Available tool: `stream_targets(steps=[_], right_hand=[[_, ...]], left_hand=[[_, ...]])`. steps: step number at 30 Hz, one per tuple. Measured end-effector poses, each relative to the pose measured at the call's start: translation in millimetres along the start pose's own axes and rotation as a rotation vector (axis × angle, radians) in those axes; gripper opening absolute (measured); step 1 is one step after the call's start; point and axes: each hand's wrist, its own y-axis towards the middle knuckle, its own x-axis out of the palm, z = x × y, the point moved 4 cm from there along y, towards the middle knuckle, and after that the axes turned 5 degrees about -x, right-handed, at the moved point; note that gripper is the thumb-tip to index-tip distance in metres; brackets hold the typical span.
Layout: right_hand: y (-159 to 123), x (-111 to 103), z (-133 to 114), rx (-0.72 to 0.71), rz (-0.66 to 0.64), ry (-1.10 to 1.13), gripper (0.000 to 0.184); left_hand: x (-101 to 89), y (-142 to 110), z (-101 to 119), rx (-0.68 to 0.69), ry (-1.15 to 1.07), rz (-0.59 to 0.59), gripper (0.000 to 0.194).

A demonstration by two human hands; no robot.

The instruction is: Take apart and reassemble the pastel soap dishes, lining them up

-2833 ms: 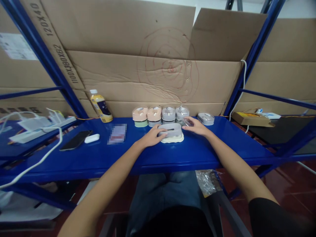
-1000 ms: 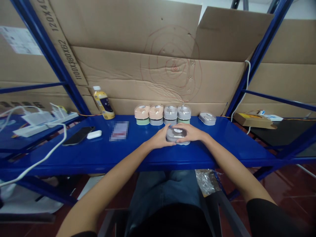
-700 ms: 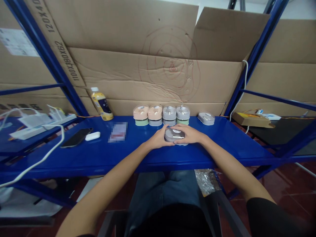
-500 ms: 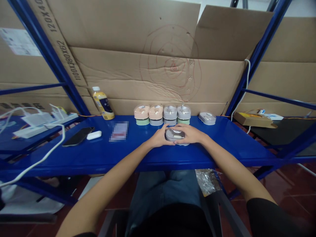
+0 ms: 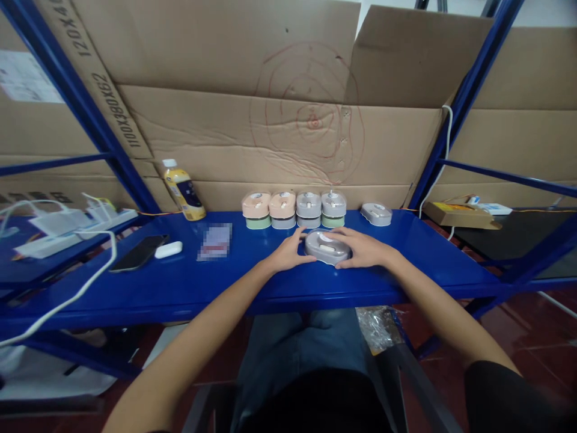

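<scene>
Two hands on one grey lidded container (image 5: 327, 246), set on the blue shelf (image 5: 180, 282) at mid-width, nearer the front edge than the back. Left hand (image 5: 288, 255) cupped against the container's left side, fingers curled round it, thumb toward the near side. Right hand (image 5: 365, 249) cupped against its right side, fingers bent over the lid's edge and touching it. Container flat and upright, a small pale latch showing on its lid.

Behind it, along the back edge against the cardboard sheet (image 5: 279, 138): a row of four two-high stacks of like containers (image 5: 295, 208), touching side by side, peach lids on the left pair, grey on the right pair. Just right of the row, apart from it, a single grey container (image 5: 376, 214). Further left along the back edge, a yellow bottle (image 5: 183, 191) with a white cap, upright. Toward the left end: a blurred card (image 5: 215, 242), a white earbud case (image 5: 167, 249), a dark phone (image 5: 137, 252) lying flat. On the neighbouring shelf at far left, a white power strip (image 5: 67, 231) with a white cable (image 5: 72, 288) trailing over the front edge.
</scene>
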Motion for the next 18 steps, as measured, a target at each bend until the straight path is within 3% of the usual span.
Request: stream_targets(steps=[3, 6, 8, 11, 13, 16, 18], right_hand=[[-34.2, -10.5, -6.4, 0.165, -0.021, -0.225, 0.097], [-63.1, -19.3, 2.3, 0.369, -0.024, -0.438, 0.093], [-69.8, -22.5, 17.9, 0.465, -0.015, -0.539, 0.089], [-58.0, -21.9, 50.8, 0.506, 0.007, -0.624, 0.085], [-42.0, -19.5, 74.4, 0.513, 0.030, -0.652, 0.087], [-17.8, -15.6, 105.2, 0.534, 0.065, -0.658, 0.092], [-4.6, -13.7, 122.0, 0.555, 0.071, -0.663, 0.094]], left_hand=[[1.4, -1.2, -1.8, -0.033, 0.060, 0.015, 0.098], [1.1, 0.9, 1.2, -0.022, 0.137, 0.020, 0.081], [-0.3, 1.5, 9.7, -0.003, 0.206, 0.011, 0.070], [-3.4, -11.7, 34.2, 0.026, 0.358, 0.001, 0.047], [-7.7, -38.0, 56.4, 0.089, 0.458, 0.040, 0.028], [-22.0, -103.5, 87.3, 0.262, 0.495, 0.168, 0.033], [-40.4, -150.1, 98.6, 0.342, 0.393, 0.305, 0.023]])
